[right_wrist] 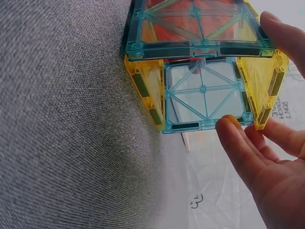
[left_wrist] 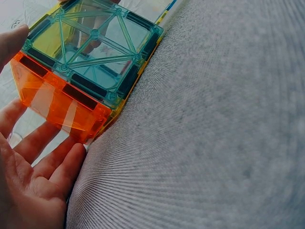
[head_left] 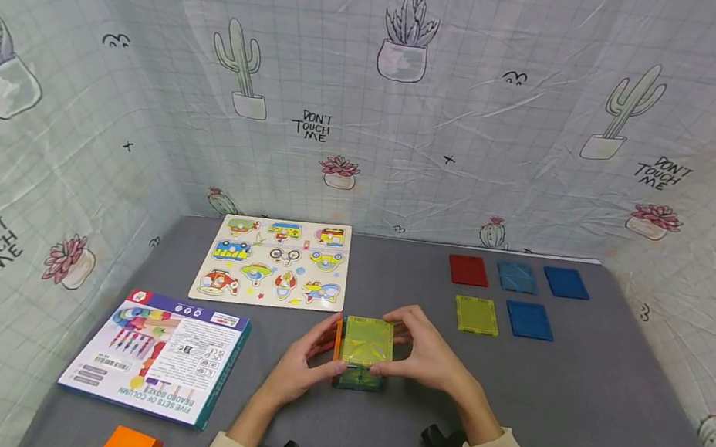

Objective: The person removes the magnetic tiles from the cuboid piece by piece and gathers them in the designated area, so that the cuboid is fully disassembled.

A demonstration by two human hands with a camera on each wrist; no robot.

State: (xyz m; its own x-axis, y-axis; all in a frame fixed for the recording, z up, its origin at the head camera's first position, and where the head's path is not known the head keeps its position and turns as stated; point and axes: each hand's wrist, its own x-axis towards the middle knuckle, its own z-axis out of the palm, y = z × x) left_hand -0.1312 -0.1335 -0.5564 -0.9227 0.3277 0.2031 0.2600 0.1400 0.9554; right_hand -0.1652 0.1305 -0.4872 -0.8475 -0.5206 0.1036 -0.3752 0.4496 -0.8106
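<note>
A box of see-through magnetic tiles (head_left: 368,342) stands on the grey table between both hands. Yellow tiles form its top and bottom, and an orange tile (left_wrist: 62,102) closes its left side. A teal tile (left_wrist: 95,47) faces the person, and another teal tile (right_wrist: 202,95) is at the back. Seen from the right wrist, the right side has no tile. My left hand (head_left: 298,366) holds the box, thumb at the near corner and fingers along the orange tile. My right hand (head_left: 427,353) grips the right part, thumb at the near top edge, fingertips at the back tile.
Loose tiles lie at the back right: a red tile (head_left: 468,270), a yellow tile (head_left: 477,315) and several blue ones. To the left are a wooden picture puzzle board (head_left: 269,250), a boxed bead set (head_left: 157,356) and an orange block (head_left: 131,445). Printed cloth (head_left: 416,123) hangs around the table.
</note>
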